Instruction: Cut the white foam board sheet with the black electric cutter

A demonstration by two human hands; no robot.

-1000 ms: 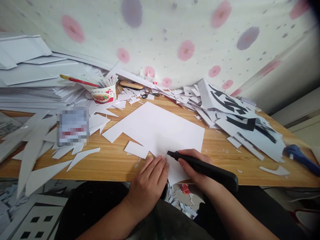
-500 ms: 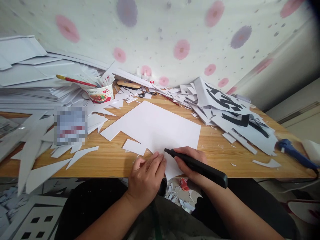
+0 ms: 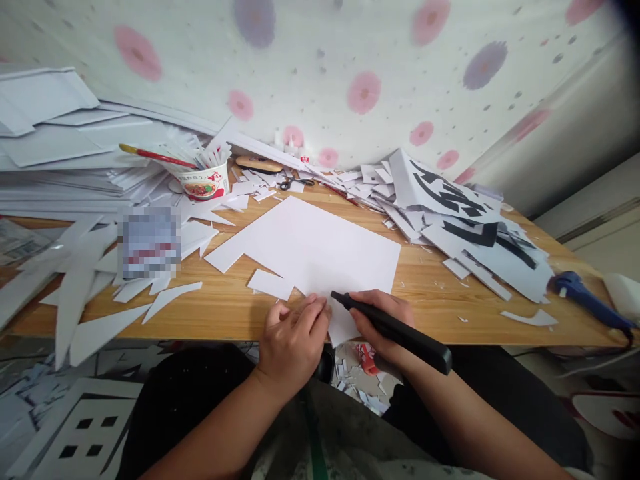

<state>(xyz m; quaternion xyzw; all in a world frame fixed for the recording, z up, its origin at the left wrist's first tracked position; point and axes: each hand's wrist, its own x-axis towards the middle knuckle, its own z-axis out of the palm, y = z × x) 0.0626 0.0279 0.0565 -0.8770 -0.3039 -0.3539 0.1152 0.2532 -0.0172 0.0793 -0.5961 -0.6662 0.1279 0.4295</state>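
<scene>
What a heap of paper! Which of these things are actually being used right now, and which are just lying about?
In use: left hand pressing white sheet; right hand gripping black cutter.
Lying about: scissors, noodle cup, blue tool, printed scraps.

Reference: white sheet [image 3: 320,250].

- Right of the sheet: a strip of bare tabletop [image 3: 430,280] gives clear passage as far as the pile of printed offcuts [image 3: 465,220].
- Left front: open wood between the small offcut [image 3: 270,283] and the pointed scraps [image 3: 100,287].
- Behind: paper cup [image 3: 204,181], scissors [image 3: 295,182] and stacked boards [image 3: 75,153] block the rear.
- Near edge: occupied by the left hand [image 3: 293,340], the right hand [image 3: 383,320] and the black cutter [image 3: 395,330].
</scene>
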